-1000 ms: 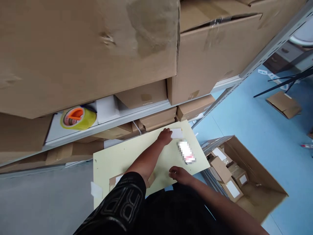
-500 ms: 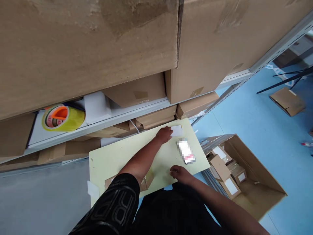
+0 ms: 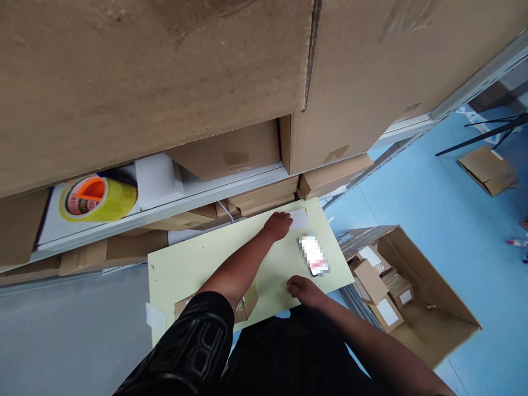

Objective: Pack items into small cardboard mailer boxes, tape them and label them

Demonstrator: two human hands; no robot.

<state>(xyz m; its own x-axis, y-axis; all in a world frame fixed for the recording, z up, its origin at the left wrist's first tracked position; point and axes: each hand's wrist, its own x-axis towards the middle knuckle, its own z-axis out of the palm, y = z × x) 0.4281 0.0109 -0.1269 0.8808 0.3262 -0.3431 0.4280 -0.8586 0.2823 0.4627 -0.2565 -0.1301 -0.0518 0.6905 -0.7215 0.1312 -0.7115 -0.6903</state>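
Observation:
My left hand reaches across the pale yellow tabletop, its fingers closed at the left end of a flat white paper. The fingertips cover that end of the paper. Close to the front edge, my right hand is curled closed; whatever its fingers may hold is hidden. Between the hands and to the right lies a phone, its screen blurred out. Partly under my left forearm is a taped cardboard box.
A shelf with large cartons and a yellow tape roll rises behind the table. On the right, an open carton holds several small boxes. A flattened carton lies on the blue floor.
The view has shifted slightly. My left hand stays at the paper's left end, its fingers a little farther right. My right hand keeps its place.

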